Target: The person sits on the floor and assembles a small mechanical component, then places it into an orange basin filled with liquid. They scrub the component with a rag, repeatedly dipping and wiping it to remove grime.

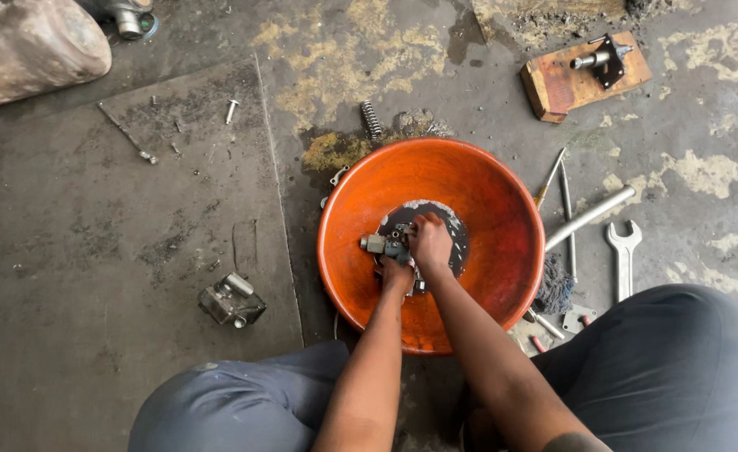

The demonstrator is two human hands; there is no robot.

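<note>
Small metal part (383, 245), wet and greasy, likely heavy, stiff and slippery, at centre of orange basin (503, 192) over dark liquid; left hand (397, 274) clasping from 6 o'clock, right hand (429, 241) clenched on it at 3 o'clock; best held by blocky body.
</note>
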